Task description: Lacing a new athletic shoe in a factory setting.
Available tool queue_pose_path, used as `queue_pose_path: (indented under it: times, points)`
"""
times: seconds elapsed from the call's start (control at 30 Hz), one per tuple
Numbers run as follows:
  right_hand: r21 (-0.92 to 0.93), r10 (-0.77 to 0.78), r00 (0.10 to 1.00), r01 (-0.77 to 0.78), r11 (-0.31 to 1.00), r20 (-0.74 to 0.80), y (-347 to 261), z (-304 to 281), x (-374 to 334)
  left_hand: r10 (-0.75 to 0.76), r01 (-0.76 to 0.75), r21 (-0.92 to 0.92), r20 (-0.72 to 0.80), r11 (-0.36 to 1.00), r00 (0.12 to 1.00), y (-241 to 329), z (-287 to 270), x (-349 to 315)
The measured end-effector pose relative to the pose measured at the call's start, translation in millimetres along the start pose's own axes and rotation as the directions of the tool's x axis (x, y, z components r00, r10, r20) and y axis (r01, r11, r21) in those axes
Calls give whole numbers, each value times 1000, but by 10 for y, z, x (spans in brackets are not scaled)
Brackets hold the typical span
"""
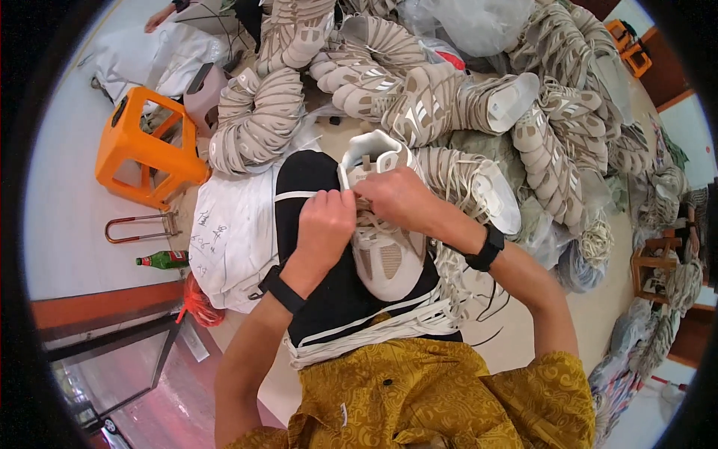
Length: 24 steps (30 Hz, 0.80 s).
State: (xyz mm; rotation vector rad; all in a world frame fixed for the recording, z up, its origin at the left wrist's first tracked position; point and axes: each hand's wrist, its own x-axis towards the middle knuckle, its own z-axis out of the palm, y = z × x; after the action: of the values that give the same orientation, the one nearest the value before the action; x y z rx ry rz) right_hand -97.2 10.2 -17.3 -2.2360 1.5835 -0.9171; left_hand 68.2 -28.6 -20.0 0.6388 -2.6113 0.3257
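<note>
Shoe (389,258), beige and off-white. Place: the person's black-clad lap (318,299), toe (387,287) towards the body. Left hand (327,221): closed, apparently on a white lace (295,196). Right hand (396,198): curled over the upper; its grip I cannot make out. Handling, judged: light, not fragile; toe fairly firm, collar (374,140) padded, lace limp. Best hold: heel or midfoot.

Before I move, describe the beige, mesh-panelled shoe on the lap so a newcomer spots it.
Find the mustard-yellow patterned shirt at bottom centre, then the black cloth just above it. On that cloth lies the beige, mesh-panelled shoe, toe toward the shirt. Unlike the beige shoes packed in rows beyond, it has the bare left hand and bare right hand at its laces.
</note>
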Motion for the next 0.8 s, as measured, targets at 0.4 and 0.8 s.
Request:
queue_pose_path:
  times: [0.4, 0.8]
  points:
    - [-142, 93, 985, -113, 983, -143, 352, -338, -208, -92, 118, -310, 100, 943, 991, 36, -190, -34]
    - [-132, -171, 984, 176, 975, 51, 134, -493, -394, -65, 159, -249, 347, 955, 936, -248, -124, 141]
